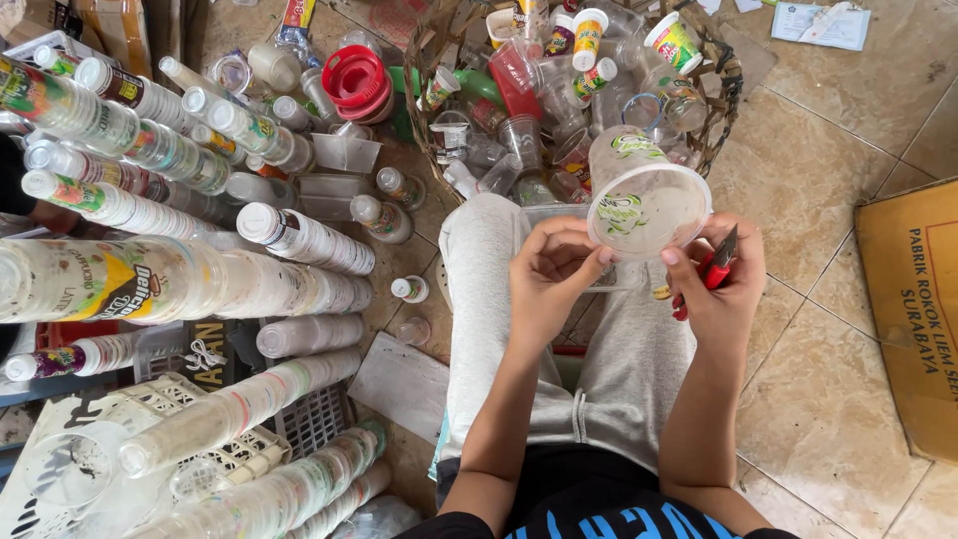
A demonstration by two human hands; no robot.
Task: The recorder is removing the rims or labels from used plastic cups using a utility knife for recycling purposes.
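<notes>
While you sit over your lap: both hands meet at one clear plastic cup (644,200).
Cup: tilted, mouth towards you, base pointing far.
Left hand (549,279): fingers pinch the near-left rim.
Right hand (714,289): touches the right rim, clamped on a red cutter (717,268).
Wicker basket (723,90): just beyond, full of cups.

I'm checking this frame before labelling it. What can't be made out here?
Head view, the only one:
- Cutter: mostly hidden inside the right hand; blade length unclear.
- Cup: its far side is hidden by its own body; left hand covers part of the rim.
- Basket: cut off by the top edge, contents piled over each other.
- Cup stacks: cut off at the left edge.
</notes>
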